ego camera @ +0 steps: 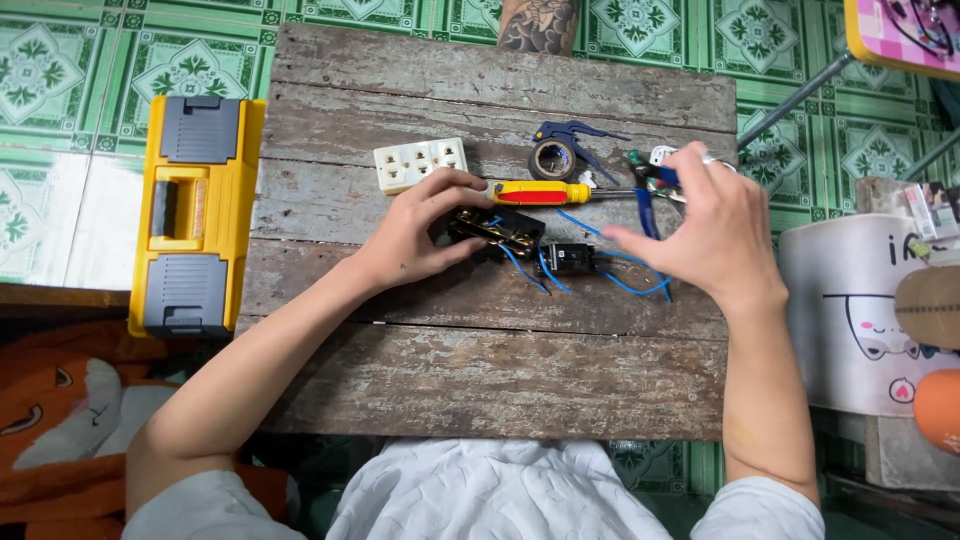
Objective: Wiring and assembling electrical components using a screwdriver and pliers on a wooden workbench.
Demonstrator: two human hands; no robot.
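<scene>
Looking down from the head view, the left hand (pixel 415 232) pins the black socket base (pixel 497 231) on the wooden table (pixel 500 370), fingers curled and gripping it. The right hand (pixel 705 225), fingers loosely spread and holding nothing, hovers nearer the small black switch (pixel 567 258), which lies just left of its fingertips, with blue wires (pixel 628 285) between.

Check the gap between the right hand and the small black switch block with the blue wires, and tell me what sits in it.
Nothing visible sits there. The right hand hovers just right of the small black switch block; only its blue wires trail beneath the hand. The yellow-handled screwdriver lies behind, off the line.
</scene>
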